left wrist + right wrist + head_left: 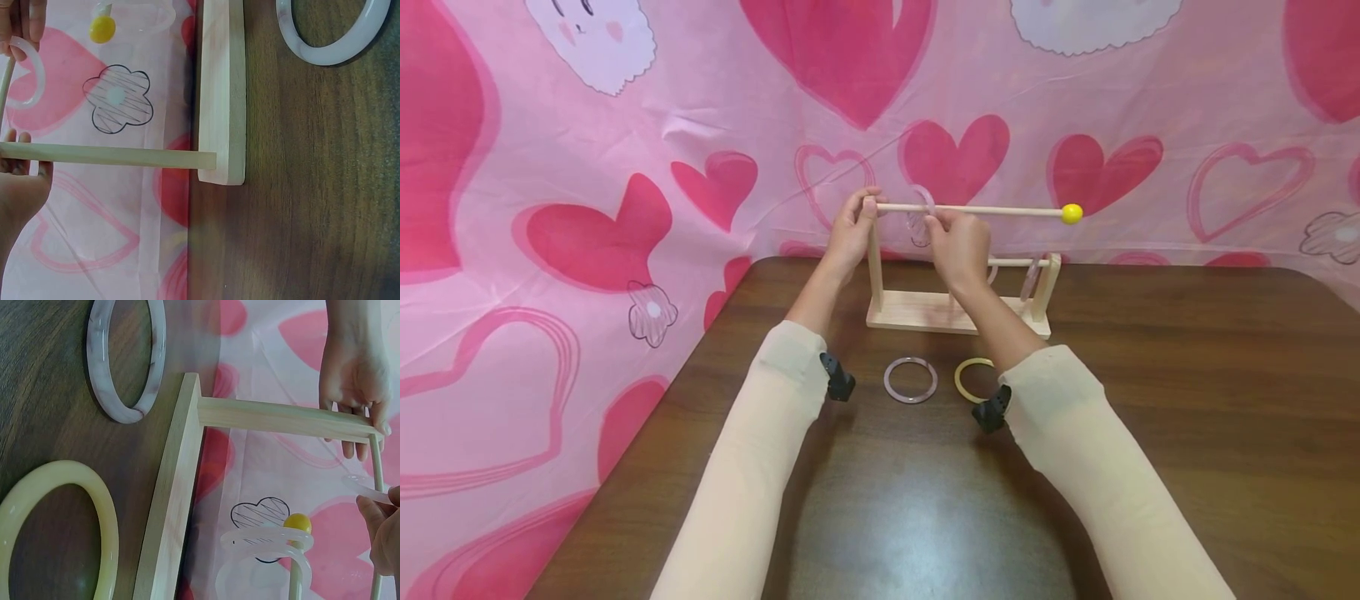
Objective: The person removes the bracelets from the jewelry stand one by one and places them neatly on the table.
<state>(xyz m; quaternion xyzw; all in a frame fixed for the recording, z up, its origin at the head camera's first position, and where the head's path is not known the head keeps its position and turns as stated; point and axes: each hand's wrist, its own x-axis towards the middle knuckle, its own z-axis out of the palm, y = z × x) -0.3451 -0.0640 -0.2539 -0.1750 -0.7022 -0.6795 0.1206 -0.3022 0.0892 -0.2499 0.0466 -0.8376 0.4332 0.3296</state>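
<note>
A wooden bangle stand (917, 310) has two rods at different heights. My left hand (850, 229) holds the top of its left post (125, 155), thumb in front and fingers behind. A pale pink bangle (930, 198) encircles the upper rod (1000, 210), which ends in a yellow ball (1072, 214). My right hand (961, 250) pinches this bangle near the rod's left part; in the right wrist view the bangle (369, 492) shows at the fingertips. Two translucent bangles (265, 536) hang on the lower rod (295, 578), partly behind my right hand in the head view.
On the brown table (1187, 417), in front of the stand, lie a pale mauve bangle (889, 382) and a yellow bangle (958, 379). My right forearm partly covers the yellow one. A pink heart-patterned cloth (722, 92) hangs behind and at the left.
</note>
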